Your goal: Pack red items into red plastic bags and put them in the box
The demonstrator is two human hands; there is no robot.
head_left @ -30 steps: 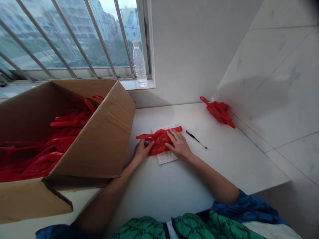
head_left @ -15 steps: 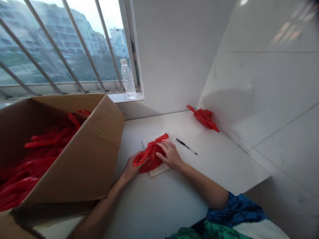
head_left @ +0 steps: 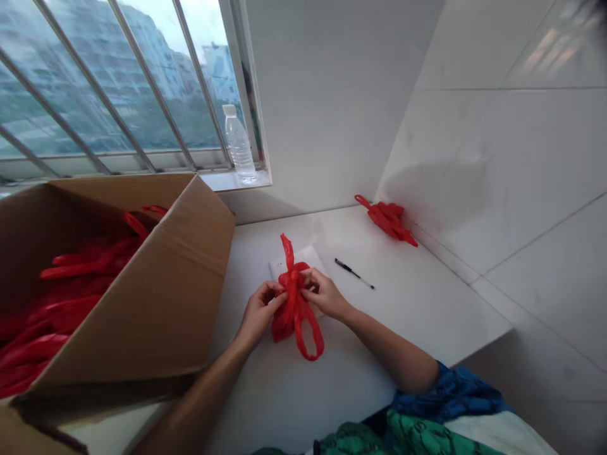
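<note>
A red plastic bag, knotted near its middle, is between my two hands over the white table. One handle loop hangs toward me and another end points away. My left hand pinches the bag's left side with thumb and fingers. On the other side, my right hand grips it close to the knot. Beneath the bag lies a white paper pad, partly covered. A black pen rests on the table to the right of my right hand. What is inside the bag is hidden.
An open cardboard box full of red plastic bags stands at the left. Another red bag lies at the back right against the wall. A clear water bottle stands on the sill by the barred window. The table's edge runs along the right.
The red bag has turned, so its loop now hangs toward me instead of pointing left. My right hand has gone from lying spread on it to pinching it near the knot.
</note>
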